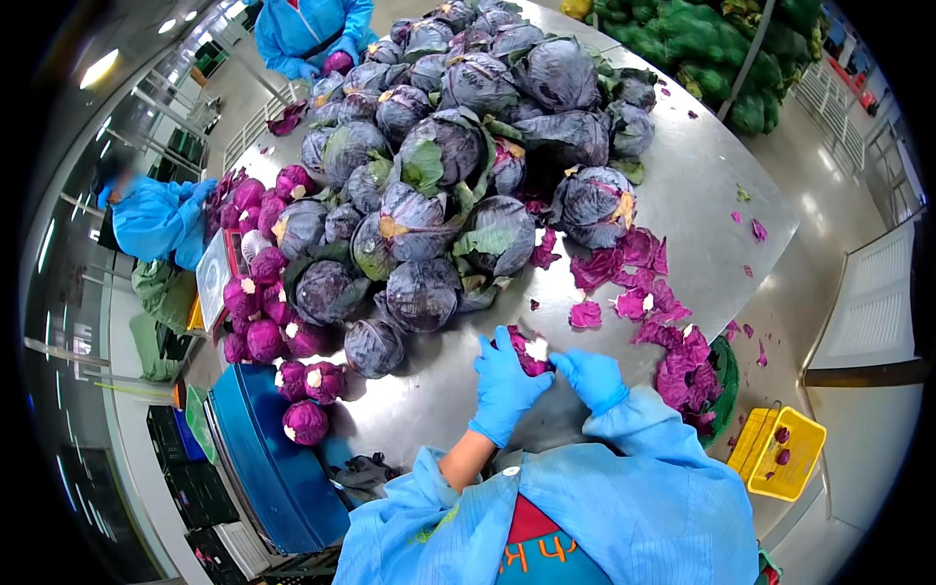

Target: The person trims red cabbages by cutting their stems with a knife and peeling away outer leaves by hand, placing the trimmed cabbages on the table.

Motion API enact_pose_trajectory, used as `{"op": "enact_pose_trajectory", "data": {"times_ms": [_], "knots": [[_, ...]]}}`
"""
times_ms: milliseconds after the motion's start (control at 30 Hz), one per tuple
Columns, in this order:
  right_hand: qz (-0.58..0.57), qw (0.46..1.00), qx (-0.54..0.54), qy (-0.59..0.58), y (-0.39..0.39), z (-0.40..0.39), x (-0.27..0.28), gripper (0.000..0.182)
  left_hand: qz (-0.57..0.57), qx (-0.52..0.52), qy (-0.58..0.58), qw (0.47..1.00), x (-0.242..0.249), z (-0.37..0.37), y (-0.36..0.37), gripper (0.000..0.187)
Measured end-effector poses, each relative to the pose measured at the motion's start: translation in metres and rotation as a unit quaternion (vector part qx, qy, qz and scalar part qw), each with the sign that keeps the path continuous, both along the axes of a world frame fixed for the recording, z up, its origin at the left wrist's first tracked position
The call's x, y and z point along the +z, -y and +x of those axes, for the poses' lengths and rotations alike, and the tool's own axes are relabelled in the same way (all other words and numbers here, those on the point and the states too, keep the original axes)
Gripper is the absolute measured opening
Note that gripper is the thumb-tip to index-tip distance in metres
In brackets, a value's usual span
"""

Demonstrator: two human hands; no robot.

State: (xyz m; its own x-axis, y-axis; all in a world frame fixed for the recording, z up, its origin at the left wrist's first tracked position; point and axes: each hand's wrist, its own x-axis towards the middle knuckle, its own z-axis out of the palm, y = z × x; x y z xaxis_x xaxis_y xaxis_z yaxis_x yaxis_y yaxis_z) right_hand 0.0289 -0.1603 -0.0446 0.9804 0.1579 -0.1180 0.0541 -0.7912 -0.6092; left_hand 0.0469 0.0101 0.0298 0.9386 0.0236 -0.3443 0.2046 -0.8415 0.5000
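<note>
My left hand [509,383], in a blue glove, wraps around the far and left sides of a small peeled red cabbage [531,365] low over the metal table. The cabbage's pale cut stem faces right. Close against that stem is my right hand [591,380], also gloved, its fingers curled together; whatever they hold, if anything, is hidden. Beyond my hands rises a big heap of unpeeled red cabbages [422,294] with dark outer leaves. Loose purple leaves [639,283] lie to the right.
Peeled cabbages [265,340] gather at the table's left, beside a scale [212,278] and a blue bin [268,458]. Right of me, leaves fill a green net-lined container [722,385] near a yellow crate [801,453]. Two co-workers [161,219] in blue stand across the table.
</note>
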Motion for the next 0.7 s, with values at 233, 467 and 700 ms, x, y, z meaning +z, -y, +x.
{"op": "enact_pose_trajectory", "data": {"times_ms": [233, 467, 700], "knots": [[0.221, 0.939, -0.145, -0.219, 0.022, 0.037, -0.015, 0.054, -0.040, -0.011, 0.075, 0.996, -0.019, -0.017, -0.017, 0.110], [0.170, 0.985, 0.004, -0.036, -0.003, -0.026, -0.005, 0.043, -0.134, 0.028, 0.145, 0.980, -0.047, -0.035, -0.045, 0.113], [0.052, 0.996, 0.073, 0.023, -0.011, -0.028, 0.021, 0.042, -0.051, 0.024, 0.136, 0.989, -0.050, -0.026, -0.037, 0.114]]}}
